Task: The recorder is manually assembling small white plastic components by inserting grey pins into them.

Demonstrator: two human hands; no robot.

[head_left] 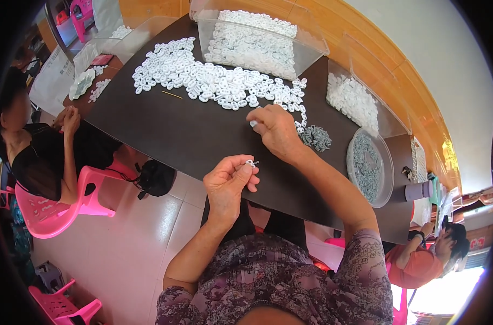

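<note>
My left hand (228,184) is raised at the table's near edge, thumb and forefinger pinching a small white oval plastic piece (250,162) with a grey bit sticking out of it. Above the dark tabletop, my right hand (275,127) has its fingers curled together round another small white piece (253,124), mostly hidden by the fingertips. Just beyond the right hand spreads a broad heap of white oval pieces with holes (219,81). A small pile of grey screw-like pieces (315,138) lies to the right of that wrist.
A clear bin of white pieces (252,43) stands at the back, with another clear bin (355,100) to its right. A round tub (387,187) holds grey pieces. A thin yellowish stick (171,94) lies left. People sit at both sides; a pink chair (67,203) stands left.
</note>
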